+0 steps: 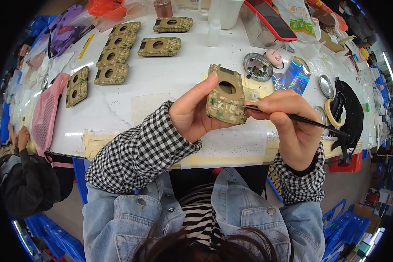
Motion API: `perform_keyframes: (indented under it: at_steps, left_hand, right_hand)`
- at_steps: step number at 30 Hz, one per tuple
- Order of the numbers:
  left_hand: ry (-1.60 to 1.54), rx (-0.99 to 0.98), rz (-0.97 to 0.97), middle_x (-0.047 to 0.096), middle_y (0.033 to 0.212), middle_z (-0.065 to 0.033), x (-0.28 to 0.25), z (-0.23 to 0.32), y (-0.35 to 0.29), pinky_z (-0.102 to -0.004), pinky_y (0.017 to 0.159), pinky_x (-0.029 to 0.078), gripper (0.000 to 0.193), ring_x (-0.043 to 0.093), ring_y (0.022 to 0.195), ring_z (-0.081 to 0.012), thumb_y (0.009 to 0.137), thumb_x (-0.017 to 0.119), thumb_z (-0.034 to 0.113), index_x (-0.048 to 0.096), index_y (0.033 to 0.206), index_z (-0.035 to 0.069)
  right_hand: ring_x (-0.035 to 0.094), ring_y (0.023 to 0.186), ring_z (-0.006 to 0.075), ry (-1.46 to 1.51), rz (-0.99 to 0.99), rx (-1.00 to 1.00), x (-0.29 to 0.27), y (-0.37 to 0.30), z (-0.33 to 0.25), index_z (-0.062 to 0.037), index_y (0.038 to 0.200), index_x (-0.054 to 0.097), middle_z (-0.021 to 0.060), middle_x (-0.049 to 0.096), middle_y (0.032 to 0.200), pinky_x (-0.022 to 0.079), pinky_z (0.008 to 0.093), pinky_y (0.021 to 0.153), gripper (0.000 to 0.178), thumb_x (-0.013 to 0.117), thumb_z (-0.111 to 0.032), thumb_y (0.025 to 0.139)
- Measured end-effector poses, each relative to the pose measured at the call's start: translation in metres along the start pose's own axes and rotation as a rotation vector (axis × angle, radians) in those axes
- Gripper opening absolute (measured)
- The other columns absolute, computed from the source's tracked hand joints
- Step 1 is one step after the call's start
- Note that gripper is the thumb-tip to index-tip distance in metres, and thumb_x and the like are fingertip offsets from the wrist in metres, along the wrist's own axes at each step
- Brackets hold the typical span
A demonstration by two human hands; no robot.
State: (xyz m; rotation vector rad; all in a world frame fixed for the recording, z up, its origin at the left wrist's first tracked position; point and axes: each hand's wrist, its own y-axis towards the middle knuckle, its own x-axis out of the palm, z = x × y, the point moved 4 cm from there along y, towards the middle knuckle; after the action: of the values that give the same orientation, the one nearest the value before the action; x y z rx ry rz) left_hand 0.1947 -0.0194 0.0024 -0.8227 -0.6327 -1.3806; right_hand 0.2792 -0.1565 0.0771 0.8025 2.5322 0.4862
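My left hand (193, 105) is closed around a camouflage model tank hull (226, 104), thumb along its left side. The hull is tilted up toward me, its round opening facing me. My right hand (294, 124) pinches black tweezers (308, 120), whose tips meet the hull's top near its right edge. Whether a small part sits in the tips is too small to tell. Just beyond lies a round clear dish (257, 67) with small dark green parts. More camouflage hulls (111, 56) stand in a row at the left, and two others (160, 46) sit at the back middle.
A pink mesh bag (49, 114) and a yellow craft knife (86, 46) lie at the left. A red-cased phone (273, 21) rests on a clear box at the back right. Tape rolls (334, 114) and a black cloth item (353, 109) are at the right. Another person (28, 170) sits at left.
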Motion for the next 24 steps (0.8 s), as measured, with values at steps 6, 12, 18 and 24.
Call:
perform_keyframes:
  at_steps: [6, 12, 18, 24]
  left_hand:
    - [-0.15, 0.019, 0.0, 0.056, 0.113, -0.0221, -0.005, 0.0, 0.001, -0.0366, 0.087, 0.053, 0.056, 0.06, 0.101, -0.0306, 0.097, 0.028, 0.043, 0.04, 0.128, -0.001]
    - [-0.254, 0.031, -0.001, 0.057, 0.11, -0.025, -0.013, 0.002, 0.003, -0.0365, 0.087, 0.054, 0.061, 0.059, 0.102, -0.0327, 0.097, 0.028, 0.044, 0.034, 0.131, -0.006]
    - [-0.294, 0.046, -0.032, 0.058, 0.108, -0.0258, -0.017, 0.003, 0.003, -0.036, 0.087, 0.053, 0.063, 0.06, 0.101, -0.0325, 0.097, 0.027, 0.043, 0.034, 0.13, -0.009]
    - [-0.291, 0.037, -0.037, 0.058, 0.108, -0.0263, -0.018, 0.002, 0.004, -0.0358, 0.087, 0.053, 0.063, 0.061, 0.101, -0.0324, 0.097, 0.027, 0.043, 0.033, 0.13, -0.011]
  right_hand:
    - [0.06, 0.082, 0.0179, 0.106, 0.146, -0.069, -0.007, -0.007, 0.001, 0.0037, 0.098, 0.06, 0.0123, 0.065, 0.089, 0.047, 0.0298, 0.075, 0.016, 0.057, -0.009, 0.089]
    - [0.056, 0.079, 0.0187, -0.398, 0.213, -0.146, -0.018, -0.011, 0.011, 0.0007, 0.094, 0.058, 0.01, 0.059, 0.086, 0.043, 0.0292, 0.074, 0.01, 0.058, -0.006, 0.087]
    - [0.055, 0.076, 0.0267, -0.77, 0.211, -0.104, -0.017, -0.015, 0.033, -0.0036, 0.089, 0.065, 0.0113, 0.058, 0.08, 0.044, 0.0326, 0.069, 0.017, 0.071, -0.004, 0.073]
    - [0.057, 0.078, 0.0265, -0.839, 0.173, -0.164, -0.009, -0.014, 0.036, -0.0036, 0.086, 0.066, 0.0099, 0.061, 0.078, 0.045, 0.0335, 0.068, 0.021, 0.074, -0.003, 0.066]
